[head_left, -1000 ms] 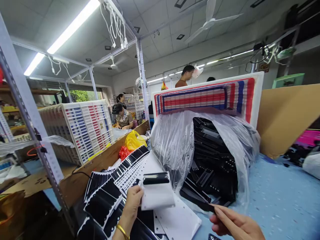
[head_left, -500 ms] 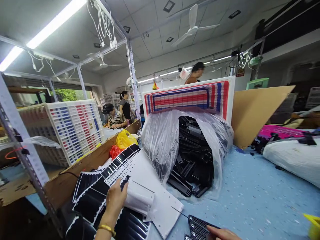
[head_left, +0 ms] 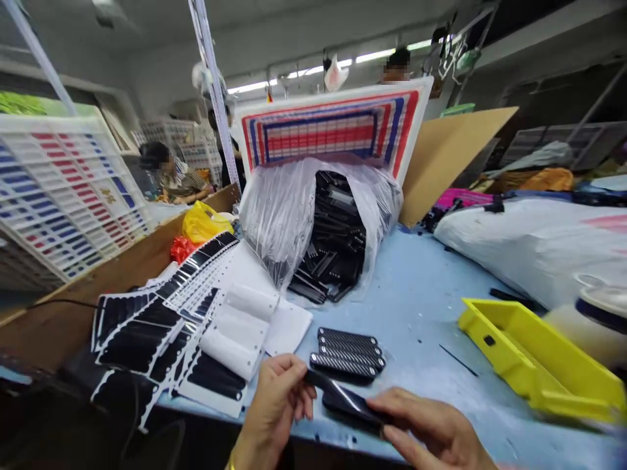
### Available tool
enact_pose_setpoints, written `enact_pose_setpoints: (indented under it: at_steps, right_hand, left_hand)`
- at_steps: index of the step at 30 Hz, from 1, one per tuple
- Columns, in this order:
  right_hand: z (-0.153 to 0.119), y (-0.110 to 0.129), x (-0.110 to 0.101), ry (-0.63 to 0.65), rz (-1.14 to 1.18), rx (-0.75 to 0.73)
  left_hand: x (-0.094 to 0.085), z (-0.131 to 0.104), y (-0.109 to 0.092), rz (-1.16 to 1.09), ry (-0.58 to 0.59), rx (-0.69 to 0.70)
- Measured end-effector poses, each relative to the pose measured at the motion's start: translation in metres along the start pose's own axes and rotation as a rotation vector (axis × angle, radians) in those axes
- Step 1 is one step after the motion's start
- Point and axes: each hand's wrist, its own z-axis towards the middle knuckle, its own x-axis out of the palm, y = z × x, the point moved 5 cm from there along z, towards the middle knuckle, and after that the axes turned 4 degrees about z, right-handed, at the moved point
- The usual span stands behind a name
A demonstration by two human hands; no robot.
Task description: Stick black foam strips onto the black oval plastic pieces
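My left hand pinches one end of a glossy black strip near the table's front edge. My right hand has its thumb and fingers closed at the other end, where a flat dark bar lies under the strip; how far the two touch is unclear. Just beyond, carbon-patterned black plates with pale round ends sit in a stack. Left of my hands spread sheets of black strips with scalloped white edges, partly under curled white backing. A thin dark stick rests to the right.
A clear plastic bag spills black combs behind the plates, before a tipped striped basket. At right are a yellow bin and a white sack. A wooden board edges the left. People are behind.
My left hand has left the sheets and come to the strip by my right hand. The thin stick near my right hand now lies on the table. The view has swung right and down.
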Motion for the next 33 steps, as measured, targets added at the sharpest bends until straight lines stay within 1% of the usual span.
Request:
enact_pose_setpoints:
  at_steps: [3,5,7,9,11,12,15,16,19,20,22,25,26,27,29,31,33]
  right_hand:
    - [-0.005,-0.007,-0.015,-0.060,-0.054,0.087]
    - [-0.002,-0.009,-0.023,-0.130,-0.136,0.094]
    - [0.004,-0.005,-0.023,-0.201,-0.255,-0.030]
    - [0.009,0.001,-0.016,-0.227,-0.369,-0.230]
    - [0.011,0.004,-0.003,-0.192,-0.458,-0.377]
    - [0.011,0.003,0.003,-0.156,-0.496,-0.398]
    - [0.007,-0.006,0.016,-0.037,-0.552,-0.339]
    - [0.004,-0.008,0.018,-0.018,-0.549,-0.316]
    - [-0.007,-0.009,0.019,-0.029,-0.536,-0.294]
    - [-0.010,-0.010,0.017,-0.035,-0.532,-0.280]
    - [-0.015,-0.012,0.012,-0.036,-0.512,-0.238]
    - [-0.021,-0.019,-0.009,-0.098,-0.450,-0.180]
    - [-0.021,-0.023,-0.017,-0.131,-0.431,-0.152]
    - [-0.022,-0.027,-0.025,-0.155,-0.410,-0.113]
    - [-0.021,-0.036,-0.036,-0.165,-0.363,-0.022]
    - [-0.020,-0.044,-0.038,-0.136,-0.325,0.061]
    - [-0.021,-0.052,-0.032,-0.104,-0.295,0.107]
  left_hand:
    - [-0.003,0.003,-0.004,0.035,-0.049,0.016]
    - [-0.003,0.007,-0.002,0.052,-0.063,0.010]
    - [0.000,0.011,0.003,0.066,-0.050,-0.005]
    - [0.005,0.013,0.007,0.079,-0.026,-0.010]
    - [0.010,0.014,0.011,0.094,-0.003,-0.013]
    - [0.011,0.014,0.013,0.102,0.002,-0.020]
    - [0.012,0.012,0.023,0.133,-0.009,-0.067]
    - [0.010,0.011,0.026,0.150,-0.015,-0.084]
    - [0.002,0.013,0.036,0.282,0.003,-0.095]
    - [-0.002,0.015,0.036,0.361,0.014,-0.069]
    - [-0.012,0.019,0.031,0.535,-0.020,0.057]
    - [-0.026,0.019,0.011,0.775,-0.157,0.354]
    - [-0.027,0.017,0.005,0.863,-0.164,0.450]
    - [-0.025,0.015,0.002,0.959,-0.128,0.532]
    - [-0.016,0.010,0.005,1.146,0.026,0.635]
    - [-0.008,0.008,0.014,1.289,0.173,0.647]
    - [-0.005,0.008,0.024,1.376,0.263,0.598]
